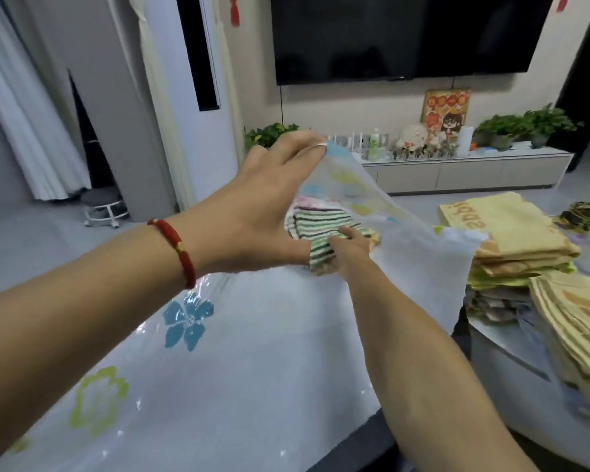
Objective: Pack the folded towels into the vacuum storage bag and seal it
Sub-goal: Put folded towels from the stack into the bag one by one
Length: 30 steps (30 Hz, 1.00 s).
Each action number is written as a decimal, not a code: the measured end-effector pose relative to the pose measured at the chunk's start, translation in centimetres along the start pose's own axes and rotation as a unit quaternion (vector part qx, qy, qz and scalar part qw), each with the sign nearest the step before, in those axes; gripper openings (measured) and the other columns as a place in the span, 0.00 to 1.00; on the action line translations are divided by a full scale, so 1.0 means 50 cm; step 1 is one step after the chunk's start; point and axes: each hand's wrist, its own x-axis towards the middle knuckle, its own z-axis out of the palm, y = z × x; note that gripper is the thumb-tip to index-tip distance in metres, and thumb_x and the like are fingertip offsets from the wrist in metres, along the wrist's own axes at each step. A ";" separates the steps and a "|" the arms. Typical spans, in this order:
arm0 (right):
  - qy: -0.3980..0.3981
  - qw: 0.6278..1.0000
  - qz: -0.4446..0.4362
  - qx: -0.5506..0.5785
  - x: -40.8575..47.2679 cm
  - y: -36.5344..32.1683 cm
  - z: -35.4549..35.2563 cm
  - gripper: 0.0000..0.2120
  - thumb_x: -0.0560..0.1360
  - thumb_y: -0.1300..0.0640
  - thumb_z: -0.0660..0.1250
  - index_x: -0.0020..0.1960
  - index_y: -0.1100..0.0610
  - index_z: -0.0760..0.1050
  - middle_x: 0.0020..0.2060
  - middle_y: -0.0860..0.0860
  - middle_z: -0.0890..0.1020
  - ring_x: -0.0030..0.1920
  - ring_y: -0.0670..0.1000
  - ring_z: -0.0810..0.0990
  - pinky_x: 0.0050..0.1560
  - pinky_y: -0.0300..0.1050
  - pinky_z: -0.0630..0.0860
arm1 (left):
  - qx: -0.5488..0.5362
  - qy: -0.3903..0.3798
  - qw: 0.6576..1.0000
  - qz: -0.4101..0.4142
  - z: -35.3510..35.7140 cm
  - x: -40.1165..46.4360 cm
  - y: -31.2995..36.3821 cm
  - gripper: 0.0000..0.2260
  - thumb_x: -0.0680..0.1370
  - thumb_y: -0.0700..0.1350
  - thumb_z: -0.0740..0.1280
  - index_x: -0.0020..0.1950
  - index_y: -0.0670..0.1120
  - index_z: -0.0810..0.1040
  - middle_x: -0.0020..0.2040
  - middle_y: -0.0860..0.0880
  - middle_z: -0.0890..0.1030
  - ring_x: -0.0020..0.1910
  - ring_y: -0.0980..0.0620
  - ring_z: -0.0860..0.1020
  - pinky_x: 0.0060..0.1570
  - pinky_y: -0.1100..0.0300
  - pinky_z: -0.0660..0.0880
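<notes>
A translucent vacuum storage bag (239, 352) printed with blue and green flowers lies spread across my lap area and reaches up to the middle of the view. My left hand (263, 206), with a red cord bracelet at the wrist, pinches the bag's upper flap at its mouth and holds it lifted. My right hand (349, 248) grips a folded green-and-white striped towel (321, 229) at the open mouth, partly under the flap. More folded towels show pale through the plastic behind it. Stacks of yellow folded towels (511, 233) sit to the right.
A second yellow towel stack (579, 335) lies on a grey rounded table (511, 356) at the right. Beyond are a low TV cabinet (457, 172) with plants and bottles, a wall TV (406, 35), and a tall white air conditioner (198, 97) at the left.
</notes>
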 end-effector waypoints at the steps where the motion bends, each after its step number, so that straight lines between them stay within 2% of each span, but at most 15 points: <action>1: 0.021 0.999 -0.003 -0.038 0.019 0.012 -0.001 0.19 0.77 0.66 0.71 0.67 0.55 0.78 0.62 0.59 0.82 0.60 0.60 0.83 0.63 0.56 0.81 | -0.002 0.000 1.000 0.001 -0.003 -0.001 -0.002 0.45 0.67 0.54 0.70 0.80 0.48 0.53 0.76 0.57 0.53 0.69 0.49 0.60 0.67 0.59 0.63; 3: 0.038 0.995 -0.037 -0.085 0.042 0.020 -0.009 0.20 0.76 0.65 0.71 0.67 0.54 0.78 0.60 0.56 0.83 0.60 0.58 0.83 0.63 0.55 0.80 | -0.007 -0.001 1.000 0.006 -0.003 -0.005 -0.004 0.44 0.67 0.53 0.70 0.79 0.48 0.53 0.76 0.58 0.53 0.69 0.50 0.61 0.67 0.59 0.65; 6: 0.091 0.988 -0.083 -0.090 0.062 0.014 -0.034 0.19 0.75 0.67 0.68 0.63 0.52 0.81 0.51 0.51 0.83 0.56 0.58 0.84 0.59 0.55 0.82 | -0.014 -0.005 1.000 0.009 0.006 -0.009 -0.005 0.44 0.68 0.52 0.71 0.79 0.49 0.53 0.76 0.60 0.52 0.69 0.51 0.61 0.66 0.59 0.65; 7: 0.090 0.987 -0.090 -0.093 0.065 0.014 -0.044 0.21 0.75 0.67 0.67 0.64 0.51 0.81 0.52 0.51 0.83 0.57 0.58 0.84 0.60 0.55 0.82 | -0.014 -0.007 1.000 0.011 0.011 -0.010 -0.005 0.44 0.68 0.51 0.71 0.79 0.49 0.53 0.76 0.61 0.52 0.69 0.51 0.61 0.66 0.59 0.65; 10: 0.041 0.980 -0.099 -0.169 0.045 0.013 -0.077 0.24 0.78 0.64 0.67 0.74 0.54 0.75 0.67 0.56 0.80 0.64 0.59 0.80 0.66 0.52 0.78 | -0.018 -0.013 1.000 0.012 0.028 -0.012 -0.004 0.43 0.69 0.51 0.72 0.79 0.50 0.53 0.76 0.60 0.53 0.70 0.52 0.58 0.67 0.60 0.62; 12: 0.038 0.956 -0.140 -0.257 0.007 -0.003 -0.109 0.21 0.79 0.62 0.65 0.71 0.56 0.78 0.66 0.58 0.81 0.64 0.60 0.80 0.65 0.44 0.74 | -0.027 -0.013 1.000 0.008 0.040 -0.014 0.002 0.43 0.69 0.49 0.72 0.79 0.50 0.54 0.76 0.60 0.53 0.70 0.52 0.58 0.67 0.60 0.61; 14: 0.001 0.922 -0.164 -0.350 -0.058 -0.026 -0.161 0.17 0.79 0.60 0.65 0.67 0.55 0.81 0.63 0.56 0.83 0.62 0.59 0.81 0.62 0.46 0.75 | -0.035 -0.013 0.999 -0.004 0.051 -0.017 0.010 0.43 0.70 0.48 0.73 0.79 0.49 0.55 0.76 0.59 0.54 0.70 0.52 0.58 0.68 0.59 0.60; 16: -0.081 0.878 -0.192 -0.430 -0.145 -0.040 -0.239 0.13 0.79 0.58 0.66 0.61 0.53 0.83 0.56 0.53 0.85 0.51 0.54 0.84 0.52 0.45 0.80 | -0.038 -0.018 0.999 -0.009 0.060 -0.020 0.023 0.41 0.70 0.47 0.73 0.79 0.48 0.57 0.75 0.57 0.57 0.68 0.51 0.59 0.68 0.57 0.62; 18: -0.112 0.825 -0.245 -0.497 -0.230 -0.051 -0.340 0.10 0.78 0.57 0.67 0.55 0.50 0.85 0.47 0.45 0.85 0.40 0.41 0.80 0.43 0.39 0.76 | -0.037 -0.020 0.999 -0.002 0.068 -0.022 0.035 0.39 0.70 0.47 0.74 0.78 0.47 0.61 0.74 0.55 0.59 0.65 0.51 0.61 0.67 0.55 0.64; 20: -0.048 0.800 -0.291 -0.523 -0.289 -0.070 -0.448 0.09 0.75 0.54 0.67 0.49 0.49 0.86 0.41 0.42 0.86 0.37 0.39 0.79 0.41 0.42 0.77 | -0.034 -0.024 0.999 0.003 0.075 -0.027 0.045 0.38 0.70 0.47 0.74 0.77 0.48 0.63 0.73 0.54 0.60 0.64 0.51 0.61 0.66 0.54 0.65; 21: 0.017 0.797 -0.299 -0.524 -0.304 -0.082 -0.505 0.09 0.74 0.53 0.66 0.47 0.50 0.85 0.40 0.45 0.87 0.38 0.44 0.82 0.41 0.45 0.79 | -0.033 -0.026 0.999 0.002 0.077 -0.029 0.048 0.37 0.70 0.48 0.74 0.76 0.48 0.63 0.73 0.54 0.61 0.63 0.51 0.61 0.66 0.53 0.66; 23: 0.163 0.778 -0.270 -0.544 -0.304 -0.110 -0.622 0.09 0.76 0.54 0.66 0.50 0.52 0.85 0.46 0.54 0.87 0.46 0.58 0.83 0.44 0.52 0.81 | -0.026 -0.030 0.999 -0.001 0.083 -0.034 0.052 0.37 0.69 0.49 0.75 0.76 0.50 0.64 0.72 0.54 0.61 0.63 0.51 0.61 0.65 0.50 0.68; 25: 0.230 0.750 -0.181 -0.593 -0.280 -0.132 -0.726 0.14 0.81 0.55 0.64 0.64 0.55 0.81 0.61 0.61 0.81 0.60 0.65 0.78 0.56 0.57 0.78 | -0.006 -0.035 0.999 -0.003 0.089 -0.040 0.054 0.38 0.68 0.50 0.76 0.76 0.52 0.65 0.71 0.54 0.61 0.64 0.49 0.61 0.65 0.47 0.70; 28: 0.179 0.751 0.028 -0.635 -0.250 -0.126 -0.823 0.21 0.87 0.49 0.53 0.77 0.52 0.66 0.74 0.65 0.69 0.72 0.67 0.68 0.71 0.61 0.68 | 0.010 -0.044 0.998 -0.040 0.094 -0.055 0.058 0.38 0.68 0.52 0.76 0.76 0.57 0.64 0.72 0.49 0.60 0.66 0.44 0.62 0.66 0.44 0.70; 30: 0.130 0.752 0.075 -0.642 -0.240 -0.105 -0.852 0.21 0.87 0.49 0.51 0.77 0.52 0.65 0.75 0.64 0.70 0.73 0.66 0.69 0.74 0.62 0.64 | 0.003 -0.055 0.996 -0.071 0.099 -0.069 0.061 0.39 0.67 0.52 0.76 0.75 0.62 0.64 0.72 0.47 0.60 0.68 0.42 0.62 0.66 0.42 0.69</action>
